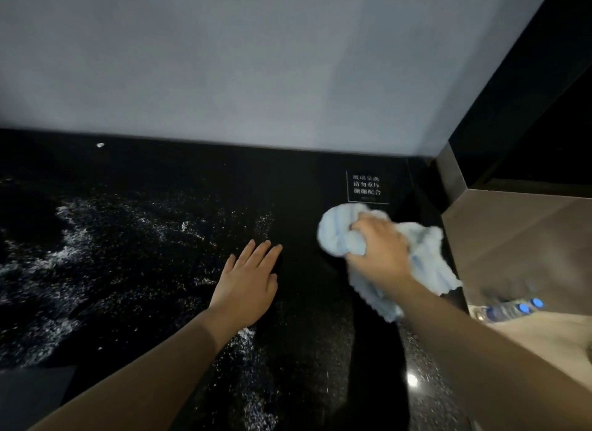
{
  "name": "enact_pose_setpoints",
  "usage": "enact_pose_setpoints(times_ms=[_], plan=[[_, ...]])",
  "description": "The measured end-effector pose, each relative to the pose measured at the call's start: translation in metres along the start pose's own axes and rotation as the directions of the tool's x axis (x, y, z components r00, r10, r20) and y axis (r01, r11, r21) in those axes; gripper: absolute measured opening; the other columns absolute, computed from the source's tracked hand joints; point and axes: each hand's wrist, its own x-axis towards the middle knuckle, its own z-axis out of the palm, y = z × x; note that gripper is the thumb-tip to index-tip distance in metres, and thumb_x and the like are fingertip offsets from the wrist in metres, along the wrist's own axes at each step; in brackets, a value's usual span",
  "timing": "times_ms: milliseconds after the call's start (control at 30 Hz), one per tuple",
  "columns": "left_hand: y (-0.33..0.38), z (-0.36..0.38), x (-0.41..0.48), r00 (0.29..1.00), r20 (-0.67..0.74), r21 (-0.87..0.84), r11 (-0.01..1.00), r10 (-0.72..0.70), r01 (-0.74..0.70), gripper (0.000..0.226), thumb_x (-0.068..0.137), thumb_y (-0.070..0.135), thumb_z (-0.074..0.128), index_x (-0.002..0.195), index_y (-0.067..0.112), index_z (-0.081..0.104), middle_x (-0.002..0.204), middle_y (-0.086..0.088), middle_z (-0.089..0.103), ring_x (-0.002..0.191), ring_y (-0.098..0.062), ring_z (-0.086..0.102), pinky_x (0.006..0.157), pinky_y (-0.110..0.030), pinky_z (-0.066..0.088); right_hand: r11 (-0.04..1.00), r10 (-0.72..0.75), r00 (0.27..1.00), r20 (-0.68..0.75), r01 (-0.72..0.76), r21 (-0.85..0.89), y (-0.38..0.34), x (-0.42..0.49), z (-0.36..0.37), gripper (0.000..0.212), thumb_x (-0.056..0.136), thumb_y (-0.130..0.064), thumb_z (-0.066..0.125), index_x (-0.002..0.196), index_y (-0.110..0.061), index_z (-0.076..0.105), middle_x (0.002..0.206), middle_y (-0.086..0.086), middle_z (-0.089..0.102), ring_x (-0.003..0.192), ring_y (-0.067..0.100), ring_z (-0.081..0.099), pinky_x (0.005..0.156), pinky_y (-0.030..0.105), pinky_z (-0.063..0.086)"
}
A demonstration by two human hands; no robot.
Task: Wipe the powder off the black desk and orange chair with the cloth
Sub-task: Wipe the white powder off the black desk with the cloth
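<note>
The black desk [304, 187] runs along a pale wall. White powder [105, 238] is spread thickly over its left half, with a thinner trail [246, 337] under my left forearm. My left hand [248, 280] lies flat on the desk, fingers together, at the powder's right edge. My right hand [378, 248] is bunched on a light blue cloth [426, 257] pressed on the desk's right part, just below a white-lettered sign [366, 187]. The strip of desk between the hands looks dark and free of powder. The orange chair is out of view.
A small white speck [100, 145] lies near the wall at far left. Right of the desk stands a brown partition [519, 225]; below it, bottles with blue caps [525, 307] rest on a lower beige surface. A dark panel [544, 94] rises at the right.
</note>
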Motion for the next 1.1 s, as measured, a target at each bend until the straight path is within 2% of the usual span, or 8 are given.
enact_pose_setpoints(times_ms=[200,333,500,633,700,833,933,1100], plan=[[0.004,0.008,-0.015,1.0,-0.01,-0.002,1.0,-0.001,0.001,0.054,0.1,0.031,0.024,0.149,0.033,0.001,0.158,0.012,0.0,0.145,-0.011,-0.01,0.117,-0.035,0.001,0.926,-0.371,0.924,0.099,0.36,0.112,-0.04,-0.081,0.006,0.043,0.057,-0.03,0.066,0.099,-0.019,0.065,0.098,-0.002,0.065,0.092,0.022,0.062,0.085,0.033,0.048],[0.0,0.01,-0.029,0.999,-0.035,-0.012,1.0,-0.014,0.014,0.054,0.1,0.031,0.026,0.149,0.033,0.002,0.158,0.012,0.001,0.145,-0.011,-0.01,0.117,-0.034,0.001,0.979,-0.158,0.987,-0.011,0.158,0.127,-0.002,-0.035,-0.025,0.035,0.067,-0.025,0.057,0.101,-0.016,0.061,0.102,0.004,0.063,0.098,0.027,0.058,0.08,0.03,0.042],[0.003,0.01,-0.039,0.999,-0.035,-0.001,1.0,-0.029,0.029,0.054,0.101,0.033,0.024,0.149,0.033,0.001,0.158,0.011,0.001,0.145,-0.013,-0.011,0.117,-0.035,-0.001,0.973,0.161,0.987,0.015,-0.156,-0.171,0.028,-0.025,-0.016,0.057,0.082,-0.035,0.057,0.135,-0.033,0.038,0.152,-0.002,0.027,0.132,0.031,0.031,0.098,0.048,0.038],[0.005,0.013,-0.045,0.999,-0.042,0.049,0.998,-0.034,0.036,0.054,0.1,0.033,0.024,0.149,0.033,0.001,0.158,0.01,0.0,0.145,-0.013,-0.01,0.117,-0.036,0.0,0.977,-0.209,0.978,-0.01,0.208,-0.042,-0.021,-0.084,0.014,0.038,0.07,-0.035,0.045,0.104,-0.027,0.061,0.119,0.0,0.059,0.102,0.029,0.057,0.071,0.046,0.049],[0.006,0.014,-0.049,0.998,-0.048,0.064,0.997,-0.041,0.044,0.054,0.1,0.033,0.025,0.15,0.033,0.002,0.158,0.01,0.001,0.145,-0.013,-0.008,0.117,-0.037,0.002,0.935,-0.355,0.935,0.018,0.354,0.037,-0.029,-0.097,0.015,0.033,0.07,-0.031,0.054,0.101,-0.025,0.063,0.11,-0.004,0.061,0.097,0.022,0.059,0.074,0.045,0.051],[0.005,0.016,-0.061,0.996,-0.071,0.062,0.997,-0.047,0.051,0.055,0.1,0.038,0.026,0.15,0.033,0.004,0.158,0.009,0.003,0.145,-0.015,-0.009,0.117,-0.037,0.001,1.0,0.023,0.997,-0.071,-0.024,-0.016,0.009,-0.062,-0.014,0.035,0.078,-0.023,0.058,0.113,-0.023,0.057,0.112,0.0,0.061,0.106,0.024,0.056,0.087,0.04,0.046],[0.004,0.018,-0.07,0.996,-0.078,0.056,0.997,-0.054,0.058,0.056,0.099,0.041,0.026,0.149,0.033,0.003,0.158,0.01,0.003,0.145,-0.015,-0.01,0.117,-0.037,-0.001,0.943,0.272,0.948,-0.165,-0.297,-0.15,0.033,-0.057,-0.025,0.048,0.081,-0.026,0.059,0.128,-0.023,0.048,0.134,0.003,0.046,0.117,0.034,0.044,0.087,0.046,0.041],[-0.002,0.021,-0.079,0.996,-0.074,0.074,0.996,-0.046,0.051,0.056,0.099,0.041,0.024,0.149,0.033,0.001,0.158,0.009,0.001,0.145,-0.014,-0.012,0.117,-0.038,-0.001,0.981,0.023,0.985,-0.17,-0.055,-0.185,-0.016,-0.106,0.01,0.033,0.069,-0.022,0.062,0.102,-0.016,0.066,0.106,0.013,0.063,0.087,0.039,0.059,0.059,0.045,0.048]])
